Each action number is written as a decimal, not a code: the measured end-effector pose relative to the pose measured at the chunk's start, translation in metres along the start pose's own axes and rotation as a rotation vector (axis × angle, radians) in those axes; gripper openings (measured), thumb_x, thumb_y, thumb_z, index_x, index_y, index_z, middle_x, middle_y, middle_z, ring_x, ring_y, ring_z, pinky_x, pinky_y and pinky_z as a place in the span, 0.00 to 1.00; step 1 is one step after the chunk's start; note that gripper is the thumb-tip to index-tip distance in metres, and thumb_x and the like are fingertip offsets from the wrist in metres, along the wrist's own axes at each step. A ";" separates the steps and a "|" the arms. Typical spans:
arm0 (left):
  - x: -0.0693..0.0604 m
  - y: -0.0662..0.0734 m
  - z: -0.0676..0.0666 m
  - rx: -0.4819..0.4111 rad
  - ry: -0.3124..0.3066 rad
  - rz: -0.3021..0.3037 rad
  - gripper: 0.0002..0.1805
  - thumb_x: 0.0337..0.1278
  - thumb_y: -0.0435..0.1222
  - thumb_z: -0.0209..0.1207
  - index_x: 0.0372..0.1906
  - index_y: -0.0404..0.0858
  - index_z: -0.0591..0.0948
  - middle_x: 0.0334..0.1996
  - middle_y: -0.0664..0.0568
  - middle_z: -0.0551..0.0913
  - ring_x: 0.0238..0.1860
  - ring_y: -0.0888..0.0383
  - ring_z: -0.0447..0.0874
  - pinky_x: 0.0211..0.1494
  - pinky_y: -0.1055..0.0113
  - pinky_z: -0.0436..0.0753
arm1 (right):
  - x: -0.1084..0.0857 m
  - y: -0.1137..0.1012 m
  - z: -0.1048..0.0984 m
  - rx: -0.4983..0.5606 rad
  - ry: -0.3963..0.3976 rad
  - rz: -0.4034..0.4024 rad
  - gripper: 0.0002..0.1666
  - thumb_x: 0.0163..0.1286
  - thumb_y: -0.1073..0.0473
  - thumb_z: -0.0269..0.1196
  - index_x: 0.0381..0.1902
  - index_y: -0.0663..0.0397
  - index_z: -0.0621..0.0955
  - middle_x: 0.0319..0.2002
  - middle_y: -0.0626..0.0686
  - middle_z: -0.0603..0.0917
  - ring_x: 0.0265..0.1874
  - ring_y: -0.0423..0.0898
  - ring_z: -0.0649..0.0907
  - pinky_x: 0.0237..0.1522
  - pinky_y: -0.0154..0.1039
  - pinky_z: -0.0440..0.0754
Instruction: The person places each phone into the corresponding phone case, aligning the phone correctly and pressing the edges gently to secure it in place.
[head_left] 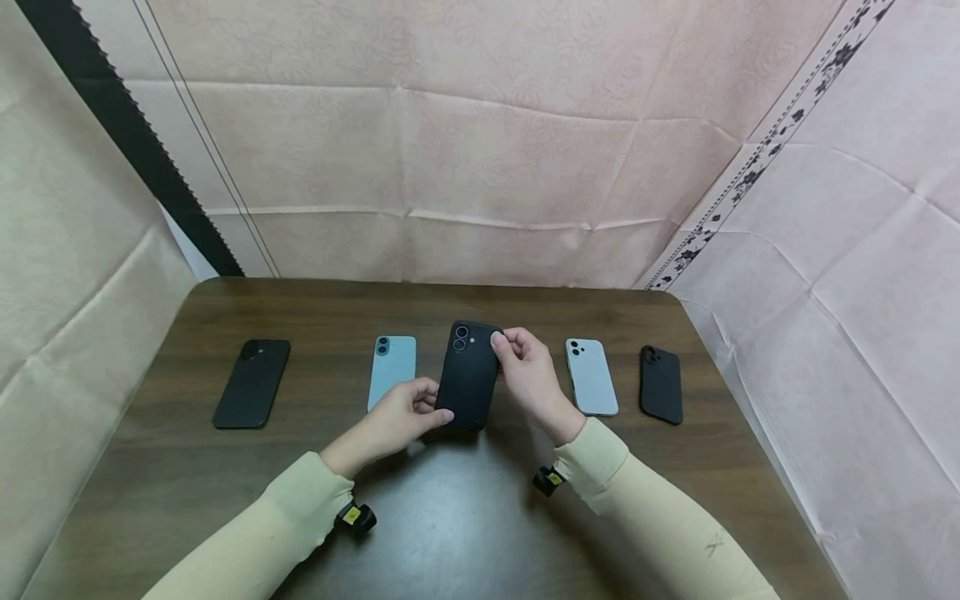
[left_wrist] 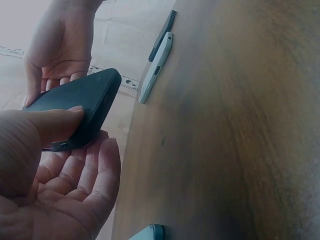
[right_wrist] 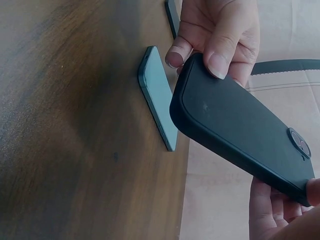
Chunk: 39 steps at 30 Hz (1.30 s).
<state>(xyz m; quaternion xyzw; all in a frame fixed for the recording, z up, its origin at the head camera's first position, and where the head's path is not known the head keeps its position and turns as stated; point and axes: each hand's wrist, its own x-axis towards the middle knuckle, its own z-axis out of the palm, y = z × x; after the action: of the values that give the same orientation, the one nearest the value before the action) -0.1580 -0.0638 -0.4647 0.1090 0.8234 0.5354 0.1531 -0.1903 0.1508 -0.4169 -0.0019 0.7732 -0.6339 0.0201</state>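
A black smartphone (head_left: pixel 467 379), its back with the round camera lenses facing up, is held tilted above the table between both hands. My left hand (head_left: pixel 396 419) grips its lower left corner, thumb on the back and fingers beneath. With thumb and fingers, my right hand (head_left: pixel 534 382) pinches the upper right corner by the cameras. In the right wrist view the phone (right_wrist: pixel 235 130) shows a thick dark edge, as of a case. Its underside is mostly hidden, though the left wrist view shows the left fingers (left_wrist: pixel 102 170) under it.
A light blue phone (head_left: pixel 392 367) lies just left of the held one, partly behind the left hand. Further left is a black phone (head_left: pixel 252 383). To the right lie a pale phone (head_left: pixel 592 379) and a smaller black one (head_left: pixel 661 385). Cloth hangs around the wooden table (head_left: pixel 450 533).
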 end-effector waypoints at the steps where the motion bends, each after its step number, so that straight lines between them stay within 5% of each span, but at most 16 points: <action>1: 0.000 0.000 0.000 -0.001 0.000 -0.002 0.15 0.55 0.39 0.68 0.45 0.39 0.79 0.37 0.52 0.80 0.37 0.58 0.79 0.45 0.60 0.79 | 0.000 0.000 0.000 0.002 0.001 0.002 0.15 0.75 0.50 0.55 0.42 0.56 0.78 0.35 0.55 0.85 0.33 0.50 0.82 0.38 0.41 0.84; 7: 0.001 0.000 0.000 0.018 0.003 0.000 0.16 0.55 0.38 0.68 0.47 0.38 0.78 0.39 0.52 0.80 0.39 0.58 0.78 0.48 0.58 0.79 | 0.001 -0.001 0.000 0.008 -0.005 -0.003 0.15 0.74 0.50 0.55 0.43 0.56 0.78 0.35 0.55 0.85 0.34 0.51 0.82 0.39 0.42 0.84; 20: -0.002 0.004 -0.001 0.033 -0.021 0.014 0.12 0.58 0.36 0.66 0.35 0.38 0.73 0.29 0.50 0.73 0.27 0.57 0.72 0.29 0.64 0.73 | 0.001 -0.001 0.001 0.021 -0.025 -0.005 0.15 0.74 0.50 0.56 0.43 0.57 0.78 0.35 0.56 0.86 0.34 0.50 0.83 0.39 0.42 0.84; 39: 0.000 -0.003 0.000 0.014 -0.023 0.047 0.12 0.61 0.41 0.64 0.40 0.39 0.76 0.33 0.51 0.77 0.31 0.57 0.75 0.34 0.64 0.76 | 0.001 0.002 0.000 0.012 -0.038 -0.005 0.15 0.74 0.49 0.56 0.43 0.56 0.78 0.34 0.56 0.85 0.33 0.51 0.83 0.39 0.42 0.84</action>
<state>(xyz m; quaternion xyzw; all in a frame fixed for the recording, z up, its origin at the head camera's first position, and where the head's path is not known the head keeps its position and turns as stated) -0.1581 -0.0649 -0.4679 0.1356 0.8225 0.5319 0.1493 -0.1914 0.1515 -0.4190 -0.0155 0.7688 -0.6384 0.0332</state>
